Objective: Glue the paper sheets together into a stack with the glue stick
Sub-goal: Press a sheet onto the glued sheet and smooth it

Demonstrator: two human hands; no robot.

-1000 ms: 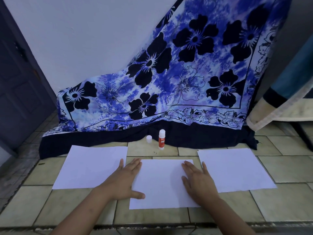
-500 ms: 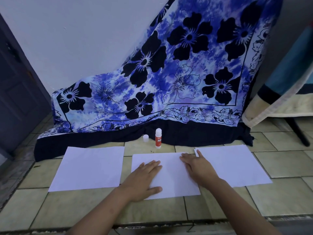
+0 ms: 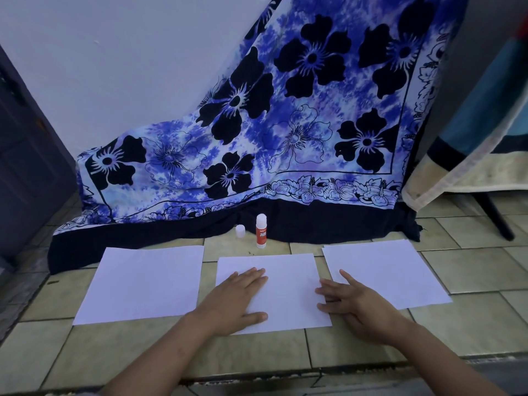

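Three white paper sheets lie side by side on the tiled floor: a left sheet (image 3: 143, 281), a middle sheet (image 3: 285, 284) and a right sheet (image 3: 383, 270). My left hand (image 3: 234, 301) rests flat on the middle sheet's left part, fingers apart. My right hand (image 3: 357, 304) lies at that sheet's right edge, fingers spread over the gap toward the right sheet, holding nothing. An uncapped red-and-white glue stick (image 3: 261, 230) stands upright beyond the middle sheet, with its white cap (image 3: 240, 231) just left of it.
A blue floral cloth (image 3: 257, 138) hangs down the wall and pools on the floor right behind the glue stick. A dark door (image 3: 25, 155) stands at the left. Draped fabric (image 3: 471, 155) and a black leg (image 3: 497, 221) are at the right.
My right hand has slid from the middle sheet's far right corner back to its right edge. My left hand stayed flat on the sheet. The camera view shifted slightly.
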